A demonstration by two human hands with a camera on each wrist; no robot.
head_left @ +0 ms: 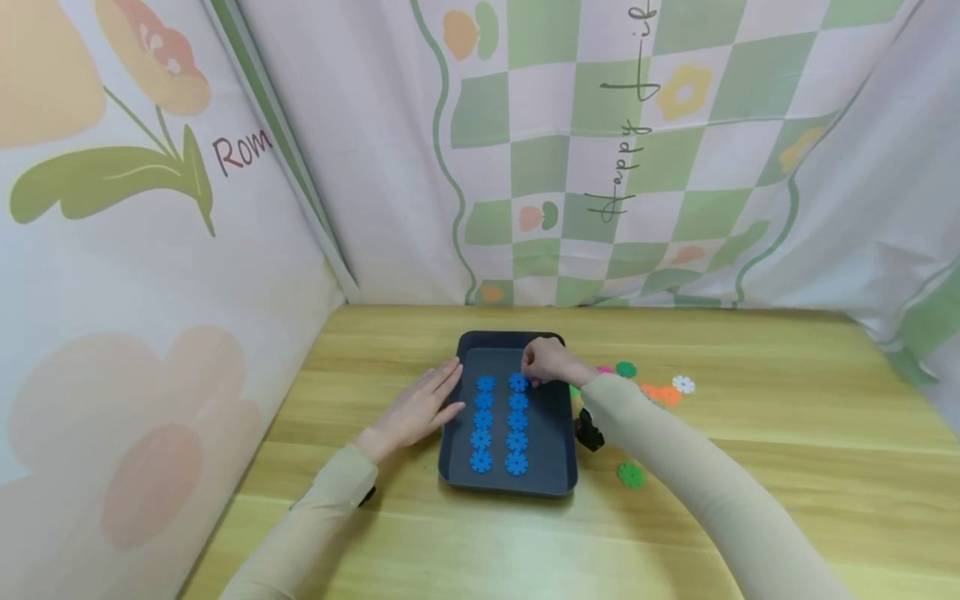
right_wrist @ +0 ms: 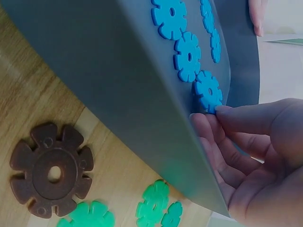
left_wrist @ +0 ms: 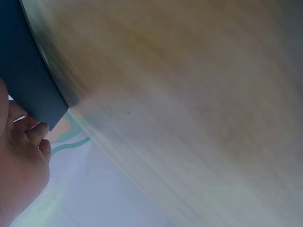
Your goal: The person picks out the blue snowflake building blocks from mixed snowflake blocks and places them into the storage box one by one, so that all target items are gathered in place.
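A dark grey tray (head_left: 498, 483) lies on the table, with blue notched plastic discs (head_left: 481, 438) set out in two columns inside it. My right hand (head_left: 551, 360) reaches over the far right part of the tray. Its thumb and index finger pinch the edge of the farthest blue disc (right_wrist: 208, 90) in the right column, which stands slightly tilted in the right wrist view. Along the tray's left rim lies my left hand (head_left: 416, 408), fingers extended and fingertips at the rim. The left wrist view shows that hand (left_wrist: 23, 165) only partly, against the tray's outer wall (left_wrist: 28, 66).
Right of the tray, loose discs lie on the wooden table (head_left: 787, 400): a white one (head_left: 683, 384), orange ones (head_left: 667, 394) and a green one (head_left: 631, 475). A brown disc (right_wrist: 40, 175) shows beside the tray wall. Printed curtains (head_left: 375, 167) hang behind and left.
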